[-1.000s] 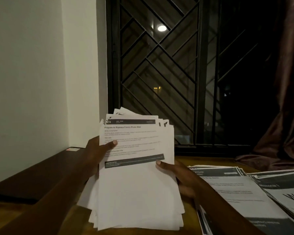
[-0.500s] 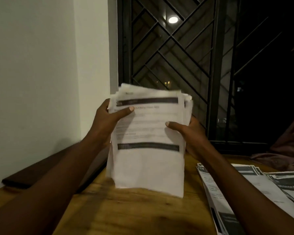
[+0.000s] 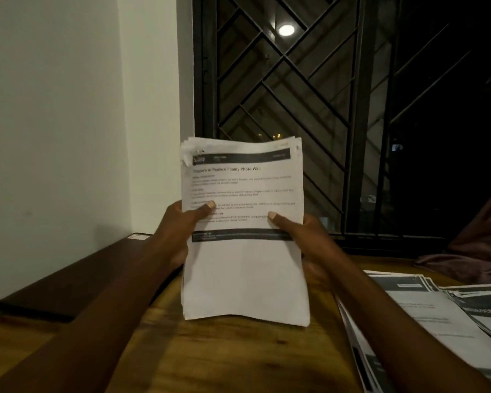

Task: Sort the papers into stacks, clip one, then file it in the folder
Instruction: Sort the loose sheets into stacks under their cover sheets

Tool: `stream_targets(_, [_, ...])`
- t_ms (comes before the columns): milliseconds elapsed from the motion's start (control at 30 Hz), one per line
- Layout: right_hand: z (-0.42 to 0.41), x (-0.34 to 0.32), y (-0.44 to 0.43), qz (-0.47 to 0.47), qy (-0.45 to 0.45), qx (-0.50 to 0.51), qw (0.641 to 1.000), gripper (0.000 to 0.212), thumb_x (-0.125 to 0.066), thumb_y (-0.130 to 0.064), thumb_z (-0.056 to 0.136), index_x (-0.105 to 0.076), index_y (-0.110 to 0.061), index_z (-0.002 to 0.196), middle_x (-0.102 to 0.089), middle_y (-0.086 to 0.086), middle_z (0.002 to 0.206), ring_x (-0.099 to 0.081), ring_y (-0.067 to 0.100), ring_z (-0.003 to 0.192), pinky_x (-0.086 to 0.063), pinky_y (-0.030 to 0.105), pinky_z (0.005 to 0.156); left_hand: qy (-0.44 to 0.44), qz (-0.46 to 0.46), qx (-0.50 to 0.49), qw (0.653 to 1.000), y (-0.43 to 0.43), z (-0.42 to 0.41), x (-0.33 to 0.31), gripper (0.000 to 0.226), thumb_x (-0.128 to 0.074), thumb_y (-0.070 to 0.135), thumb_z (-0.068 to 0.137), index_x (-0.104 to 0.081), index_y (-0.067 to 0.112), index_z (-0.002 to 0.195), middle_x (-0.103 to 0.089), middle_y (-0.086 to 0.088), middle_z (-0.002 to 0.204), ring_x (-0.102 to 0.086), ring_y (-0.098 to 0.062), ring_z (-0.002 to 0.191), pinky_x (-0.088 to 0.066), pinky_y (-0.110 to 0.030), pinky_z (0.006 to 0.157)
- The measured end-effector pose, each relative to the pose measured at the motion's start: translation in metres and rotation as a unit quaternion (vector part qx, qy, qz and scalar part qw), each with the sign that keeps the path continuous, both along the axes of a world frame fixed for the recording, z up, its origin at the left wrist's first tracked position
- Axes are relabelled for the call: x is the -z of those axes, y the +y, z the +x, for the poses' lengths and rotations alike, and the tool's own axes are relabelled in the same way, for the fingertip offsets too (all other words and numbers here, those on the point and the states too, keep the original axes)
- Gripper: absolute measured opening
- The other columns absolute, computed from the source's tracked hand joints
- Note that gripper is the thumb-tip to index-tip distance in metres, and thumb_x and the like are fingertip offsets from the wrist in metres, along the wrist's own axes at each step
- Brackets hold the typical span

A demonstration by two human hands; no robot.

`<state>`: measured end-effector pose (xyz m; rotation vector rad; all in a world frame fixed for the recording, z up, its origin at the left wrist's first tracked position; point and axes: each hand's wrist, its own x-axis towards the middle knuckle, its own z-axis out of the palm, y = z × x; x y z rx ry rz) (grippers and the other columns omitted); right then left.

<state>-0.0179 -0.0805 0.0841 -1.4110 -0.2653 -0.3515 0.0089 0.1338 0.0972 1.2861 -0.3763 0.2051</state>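
One bundle of papers [image 3: 244,273] was held upright over the middle of the tabletop [image 3: 224,358]; whether its lower edge touched the wood could not be told. It was grasped by two hands, the left hand [image 3: 179,231] at its left edge and the right hand [image 3: 304,236] at its right edge, fingers [image 3: 204,209] clenched around the sheets. Two flat stacks were seen at the right, a nearer stack [image 3: 425,321] and a right-hand stack [image 3: 488,310]. One dark folder [image 3: 77,279] was laid at the left.
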Motion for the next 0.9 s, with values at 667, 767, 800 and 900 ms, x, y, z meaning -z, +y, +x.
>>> stream_targets(667, [-0.001, -0.015, -0.016, -0.004, 0.051, -0.094, 0.994, 0.036, -0.062, -0.010, 0.088, -0.059, -0.011, 0.124, -0.067, 0.010, 0.118, -0.066, 0.029, 0.105, -0.052, 0.045, 0.092, 0.056, 0.049, 0.194, 0.978, 0.030, 0.011, -0.002, 0.075, -0.086, 0.022, 0.070, -0.054, 0.005, 0.136, -0.061, -0.020, 0.133, -0.061, -0.037, 0.119, -0.053, -0.050, 0.094])
stream_targets(767, [0.012, 0.025, -0.017, -0.018, 0.125, -0.097, 0.987, 0.031, -0.060, -0.009, 0.090, -0.061, -0.011, 0.121, -0.069, 0.012, 0.114, -0.066, 0.033, 0.104, -0.050, 0.051, 0.094, 0.134, 0.057, 0.233, 0.961, 0.032, 0.018, 0.026, 0.085, -0.092, 0.021, 0.061, -0.054, 0.005, 0.136, -0.060, -0.021, 0.133, -0.062, -0.038, 0.117, -0.052, -0.053, 0.094])
stream_targets(800, [0.016, 0.042, -0.016, -0.008, 0.142, -0.087, 0.986, 0.029, -0.059, -0.011, 0.091, -0.061, -0.012, 0.121, -0.069, 0.012, 0.115, -0.066, 0.032, 0.104, -0.050, 0.052, 0.094, 0.159, 0.041, 0.226, 0.960, 0.029, 0.019, 0.039, 0.066, -0.084, 0.016, 0.074, -0.056, 0.005, 0.133, -0.063, -0.023, 0.128, -0.067, -0.037, 0.108, -0.056, -0.052, 0.087])
stream_targets(900, [0.024, 0.079, -0.015, -0.003, 0.146, -0.042, 0.988, 0.026, -0.056, -0.011, 0.094, -0.062, -0.017, 0.118, -0.069, 0.004, 0.115, -0.067, 0.024, 0.104, -0.052, 0.045, 0.093, 0.193, -0.015, 0.189, 0.963, 0.021, 0.022, 0.078, 0.024, -0.052, 0.004, 0.096, -0.061, 0.005, 0.118, -0.072, -0.023, 0.106, -0.074, -0.037, 0.084, -0.061, -0.050, 0.065])
